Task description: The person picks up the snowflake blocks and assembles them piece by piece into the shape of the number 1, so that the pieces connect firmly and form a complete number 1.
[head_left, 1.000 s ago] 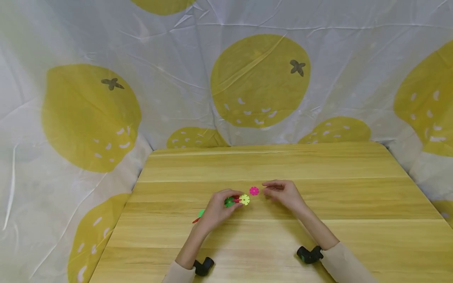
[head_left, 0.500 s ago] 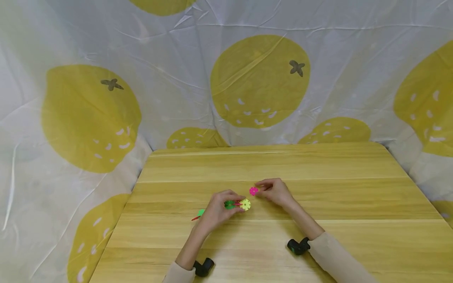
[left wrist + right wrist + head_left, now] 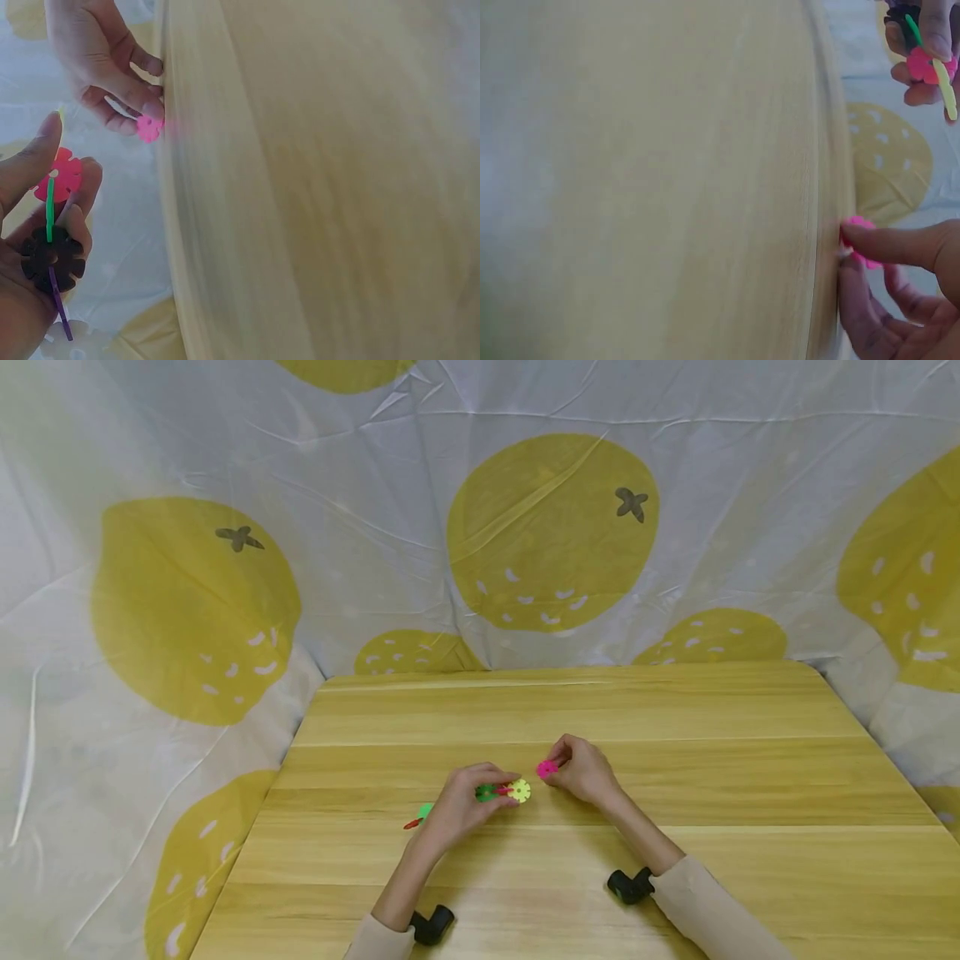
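Observation:
My left hand pinches a chain of notched plastic discs between thumb and fingers. A yellow disc is at its right end, followed by a pink disc, a green disc standing edge-on, a dark disc and a purple disc, also edge-on. A pale disc shows at the lower end. To the right, my right hand pinches a single pink notched disc by its edge. This disc is apart from the yellow one, with a small gap between them.
A light green piece and a red piece show left of my left wrist. The wooden table reaches back to a lemon-print cloth. Black wrist-worn devices hang at both sleeves.
My right hand has moved left to the loose pink disc, pinched it and tilted it slightly, drawing it a little to the right. My left hand stays nearly in place; its yellow disc shifted slightly downward.

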Tool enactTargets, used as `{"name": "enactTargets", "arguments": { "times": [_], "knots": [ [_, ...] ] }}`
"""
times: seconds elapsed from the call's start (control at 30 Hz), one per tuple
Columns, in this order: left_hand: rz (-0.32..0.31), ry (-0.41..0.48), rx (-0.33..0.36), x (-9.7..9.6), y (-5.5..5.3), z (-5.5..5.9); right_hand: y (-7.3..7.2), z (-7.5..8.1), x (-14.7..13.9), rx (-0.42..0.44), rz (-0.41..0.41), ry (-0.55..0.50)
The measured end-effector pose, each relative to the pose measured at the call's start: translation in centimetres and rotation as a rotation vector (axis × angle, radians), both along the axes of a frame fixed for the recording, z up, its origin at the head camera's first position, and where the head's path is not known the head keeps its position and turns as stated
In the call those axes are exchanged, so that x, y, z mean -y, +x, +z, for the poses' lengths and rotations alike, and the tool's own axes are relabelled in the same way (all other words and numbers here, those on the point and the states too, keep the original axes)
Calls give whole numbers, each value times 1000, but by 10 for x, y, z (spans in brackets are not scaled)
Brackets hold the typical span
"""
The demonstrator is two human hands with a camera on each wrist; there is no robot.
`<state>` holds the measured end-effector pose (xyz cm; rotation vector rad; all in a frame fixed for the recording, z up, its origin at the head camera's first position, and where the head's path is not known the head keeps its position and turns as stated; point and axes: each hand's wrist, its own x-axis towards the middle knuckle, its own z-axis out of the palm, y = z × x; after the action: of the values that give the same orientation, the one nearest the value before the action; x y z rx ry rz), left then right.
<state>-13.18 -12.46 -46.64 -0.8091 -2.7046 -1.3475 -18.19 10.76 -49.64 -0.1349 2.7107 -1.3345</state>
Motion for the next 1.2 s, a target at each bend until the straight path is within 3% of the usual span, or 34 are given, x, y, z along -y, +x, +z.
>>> {"name": "enactTargets", "arguments": {
  "times": [0.27,0.5,0.77,1.2],
  "knots": [
    [-6,-20,9,0,1,3,12,1,-13,112,71,-333],
    [-11,-12,19,-1,-1,0,27,8,-27,147,190,-499],
    [-38,15,31,-4,-1,2,48,18,-28,56,254,-559],
    [-61,26,35,-6,2,5,59,15,-23,-44,188,-536]
  ]
}}
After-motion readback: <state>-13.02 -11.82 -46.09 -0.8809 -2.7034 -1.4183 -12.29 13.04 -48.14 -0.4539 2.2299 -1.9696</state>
